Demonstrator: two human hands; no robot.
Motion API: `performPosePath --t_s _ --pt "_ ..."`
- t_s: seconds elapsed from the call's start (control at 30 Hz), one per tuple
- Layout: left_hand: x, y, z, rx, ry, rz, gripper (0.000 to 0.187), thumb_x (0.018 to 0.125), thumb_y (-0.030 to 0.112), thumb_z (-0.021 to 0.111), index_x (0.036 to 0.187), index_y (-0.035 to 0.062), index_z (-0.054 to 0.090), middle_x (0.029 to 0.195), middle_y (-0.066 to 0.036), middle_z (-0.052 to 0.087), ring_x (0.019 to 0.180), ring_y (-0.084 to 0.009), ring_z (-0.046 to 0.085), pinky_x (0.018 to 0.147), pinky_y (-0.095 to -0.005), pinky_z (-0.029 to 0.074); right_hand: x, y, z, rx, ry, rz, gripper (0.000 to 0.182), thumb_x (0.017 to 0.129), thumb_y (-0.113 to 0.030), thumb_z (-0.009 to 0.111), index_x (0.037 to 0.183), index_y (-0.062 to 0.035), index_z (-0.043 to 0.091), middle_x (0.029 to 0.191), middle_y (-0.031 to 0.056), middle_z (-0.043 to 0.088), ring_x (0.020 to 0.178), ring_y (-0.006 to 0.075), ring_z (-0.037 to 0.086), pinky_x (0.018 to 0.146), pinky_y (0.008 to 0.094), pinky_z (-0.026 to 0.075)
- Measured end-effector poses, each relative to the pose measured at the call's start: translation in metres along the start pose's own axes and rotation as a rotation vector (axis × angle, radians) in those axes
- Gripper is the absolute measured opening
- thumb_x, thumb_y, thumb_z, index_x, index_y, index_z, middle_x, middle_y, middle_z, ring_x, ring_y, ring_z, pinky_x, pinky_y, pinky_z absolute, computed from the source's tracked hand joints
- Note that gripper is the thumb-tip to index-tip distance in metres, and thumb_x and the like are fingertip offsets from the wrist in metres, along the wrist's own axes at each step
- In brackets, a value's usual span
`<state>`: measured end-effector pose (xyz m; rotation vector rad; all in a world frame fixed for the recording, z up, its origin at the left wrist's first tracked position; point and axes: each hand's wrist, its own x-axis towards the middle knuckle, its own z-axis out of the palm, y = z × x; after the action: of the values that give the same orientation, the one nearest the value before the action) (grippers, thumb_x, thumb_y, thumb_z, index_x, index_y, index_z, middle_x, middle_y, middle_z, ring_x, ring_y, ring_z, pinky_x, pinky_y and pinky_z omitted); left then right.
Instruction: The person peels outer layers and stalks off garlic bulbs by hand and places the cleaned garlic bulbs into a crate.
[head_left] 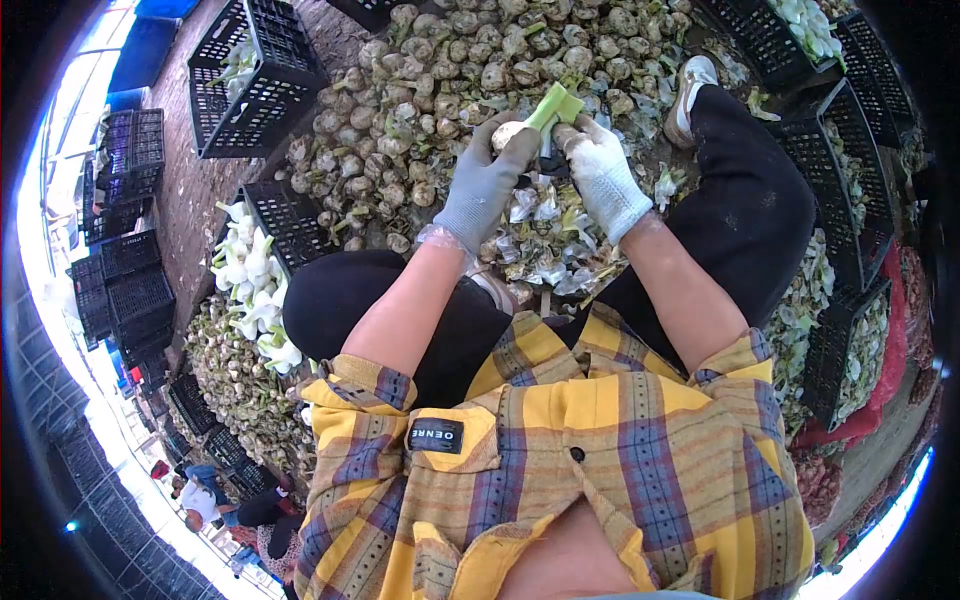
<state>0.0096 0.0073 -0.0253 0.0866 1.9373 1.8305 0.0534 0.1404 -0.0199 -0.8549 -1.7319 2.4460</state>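
My left hand point(485, 180), in a grey-white work glove, is closed around a pale round bulb point(507, 136) with a cut green stalk point(556, 105). Close on its right, my right hand point(603, 175), in a white glove, has its fingers bent at the stalk's base. A small dark object shows between the hands; what it is cannot be made out. Beneath the hands lie peeled skins and leaf scraps point(550, 240). Beyond them spreads a large heap of brownish unpeeled bulbs point(440, 90).
A black crate point(290, 80) stands at the upper left. Peeled white bulbs point(250, 270) fill another crate at the left. More crates point(850, 190) with bulbs and scraps line the right, beside red netting point(885, 370). Other people point(205, 495) are at the lower left.
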Motion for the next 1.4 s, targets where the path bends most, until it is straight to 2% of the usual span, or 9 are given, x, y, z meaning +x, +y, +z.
performPosePath --t_s 0.23,0.43,0.6,0.83,0.97,1.1,1.23,1.27,1.4 --pt "0.000 0.025 -0.011 -0.418 -0.180 -0.416 0.033 0.091 0.035 0.052 0.107 0.0057 0.053 0.093 -0.003 0.057 0.072 -0.0093 0.054 0.063 -0.0254 0.046 0.003 0.005 -0.006 0.209 -0.065 0.065 0.021 0.087 -0.010 0.048 0.101 0.0011 0.058 0.085 0.0072 0.061 0.072 0.0141 0.055 0.065 0.0262 0.045" --pt "0.003 -0.003 0.000 0.387 0.060 0.270 0.044 0.087 0.035 0.058 0.113 0.0000 0.050 0.099 -0.003 0.055 0.092 -0.0108 0.050 0.083 -0.0249 0.040 -0.011 -0.007 0.004 -0.339 -0.040 -0.149 0.027 0.085 -0.011 0.052 0.109 0.0020 0.055 0.095 0.0073 0.060 0.083 0.0125 0.053 0.076 0.0243 0.042" --pt "0.002 0.027 -0.002 -0.394 -0.012 -0.377 0.035 0.089 0.034 0.053 0.113 0.0077 0.052 0.106 -0.004 0.055 0.088 -0.0113 0.054 0.072 -0.0254 0.047 -0.019 -0.020 0.010 0.172 -0.010 0.121 0.027 0.087 -0.010 0.049 0.110 0.0014 0.055 0.093 0.0048 0.060 0.080 0.0125 0.054 0.075 0.0239 0.043" --pt "0.005 0.021 -0.004 -0.241 -0.017 -0.405 0.032 0.092 0.038 0.045 0.110 0.0143 0.055 0.096 0.001 0.056 0.083 -0.0091 0.053 0.066 -0.0268 0.047 -0.007 0.001 0.001 0.142 -0.002 -0.039 0.027 0.086 -0.010 0.051 0.110 0.0028 0.054 0.093 0.0055 0.060 0.079 0.0142 0.055 0.073 0.0266 0.045" --pt "0.019 0.014 -0.014 -0.559 0.168 -0.321 0.029 0.089 0.036 0.048 0.099 0.0098 0.054 0.083 -0.003 0.058 0.069 -0.0130 0.055 0.054 -0.0258 0.047 0.000 -0.022 -0.010 0.740 -0.019 0.037 0.027 0.089 -0.009 0.040 0.108 0.0056 0.052 0.101 0.0149 0.061 0.089 0.0219 0.061 0.087 0.0337 0.049" --pt "0.016 0.021 -0.025 -0.521 0.237 -0.215 0.039 0.093 0.043 0.039 0.097 0.0084 0.056 0.085 -0.006 0.060 0.074 -0.0188 0.059 0.065 -0.0314 0.049 -0.009 -0.033 -0.022 -0.114 -0.102 0.058 0.021 0.092 -0.013 0.043 0.100 0.0025 0.054 0.083 0.0143 0.062 0.081 0.0178 0.062 0.071 0.0282 0.051" --pt "0.012 0.025 -0.022 -0.185 0.183 -0.034 0.069 0.090 0.061 0.026 0.101 0.0029 0.061 0.083 -0.004 0.061 0.075 -0.0139 0.058 0.066 -0.0286 0.048 -0.007 -0.009 -0.019 -0.987 -0.350 0.003 0.038 0.086 -0.032 0.055 0.108 -0.0012 0.058 0.097 0.0182 0.062 0.088 0.0280 0.061 0.080 0.0309 0.048" --pt "0.008 0.025 -0.022 -0.005 0.214 -0.038 0.072 0.090 0.062 0.026 0.100 0.0019 0.064 0.076 -0.003 0.059 0.066 -0.0088 0.053 0.061 -0.0225 0.044 -0.009 0.003 -0.018 -1.077 -0.312 -0.435 0.035 0.086 -0.032 0.057 0.103 -0.0017 0.059 0.093 0.0074 0.062 0.083 0.0129 0.059 0.076 0.0231 0.047" --pt "0.003 0.014 -0.015 0.141 0.052 0.199 0.077 0.089 0.064 0.023 0.102 -0.0009 0.062 0.068 0.000 0.054 0.068 -0.0082 0.053 0.062 -0.0239 0.043 -0.010 -0.015 -0.007 -0.211 -0.314 0.246 0.044 0.084 -0.029 0.063 0.114 0.0006 0.051 0.100 0.0081 0.060 0.089 0.0116 0.057 0.078 0.0248 0.046"
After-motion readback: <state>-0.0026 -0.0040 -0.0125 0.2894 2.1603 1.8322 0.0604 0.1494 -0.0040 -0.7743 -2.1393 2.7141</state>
